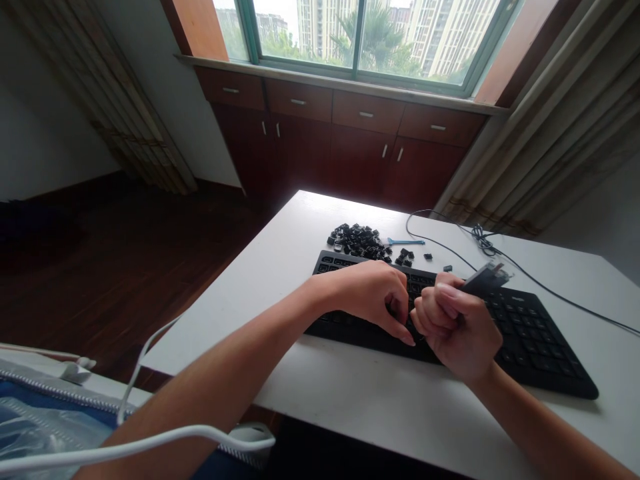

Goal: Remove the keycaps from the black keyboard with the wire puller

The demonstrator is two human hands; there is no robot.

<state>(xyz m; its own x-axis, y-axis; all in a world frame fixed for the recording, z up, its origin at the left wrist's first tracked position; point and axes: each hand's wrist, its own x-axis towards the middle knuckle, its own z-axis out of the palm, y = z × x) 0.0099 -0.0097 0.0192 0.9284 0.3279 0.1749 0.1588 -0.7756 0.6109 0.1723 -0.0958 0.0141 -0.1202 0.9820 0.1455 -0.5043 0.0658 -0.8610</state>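
A black keyboard (543, 333) lies at a slant on the white table, with keycaps on its right part and bare key positions visible at its upper left. My left hand (373, 293) rests over the left-middle of the keyboard, fingers curled in and thumb pointing down to the keys; whatever is inside the fingers is hidden. Just to its right, my right hand (457, 327) is raised over the keyboard. It is closed round a black-handled keycap puller (485, 279), whose metal prongs point up and to the right. Behind the keyboard lies a heap of loose black keycaps (357, 240).
A small blue brush (406, 242) and a few separate keycaps (404, 257) lie beside the heap. A black cable (540, 277) with a tied bundle runs across the back right of the table (225, 320). A white cable (175, 437) passes in front of my left forearm.
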